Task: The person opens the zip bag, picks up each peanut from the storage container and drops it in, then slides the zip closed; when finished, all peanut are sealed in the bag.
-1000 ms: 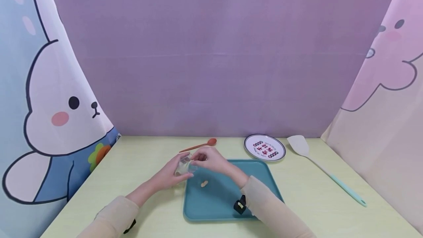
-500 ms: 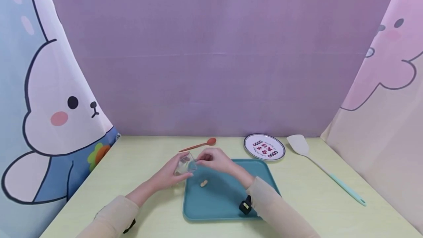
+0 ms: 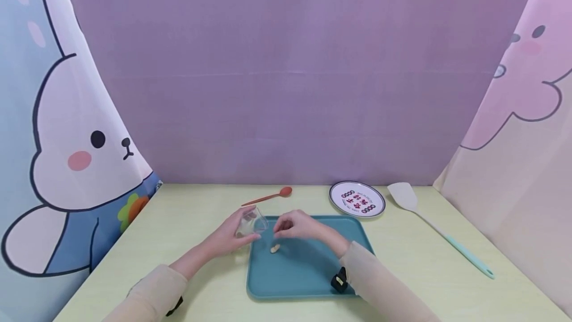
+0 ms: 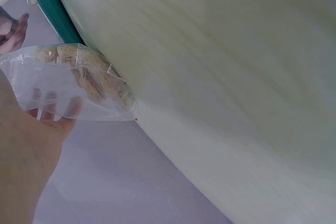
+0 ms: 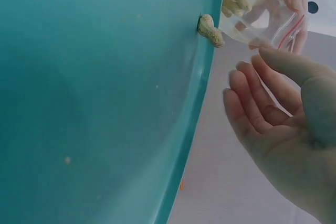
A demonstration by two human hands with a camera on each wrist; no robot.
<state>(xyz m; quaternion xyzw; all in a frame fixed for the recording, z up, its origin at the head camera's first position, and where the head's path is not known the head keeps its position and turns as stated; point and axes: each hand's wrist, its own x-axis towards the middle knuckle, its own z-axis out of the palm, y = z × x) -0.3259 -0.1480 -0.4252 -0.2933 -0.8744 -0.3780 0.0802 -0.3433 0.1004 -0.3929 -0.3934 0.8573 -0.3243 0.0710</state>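
My left hand holds a clear zip bag by its side, with the mouth towards the right hand. Several unshelled peanuts lie inside the bag in the left wrist view. A red strip runs along the bag's mouth in the right wrist view. One peanut rests on the teal tray, near its left side. Just above and right of that peanut hovers my right hand, its fingers loosely curved. In the right wrist view nothing shows between its thumb and fingers.
Behind the hands lies an orange-red spoon. A white plate with red print sits beyond the tray, at the back right. Right of it is a spatula with a mint handle. A purple curtain closes the back of the table.
My right hand has drawn away from the bag's mouth, moving right and down towards the peanut on the tray. The left hand and bag have stayed in about the same place.
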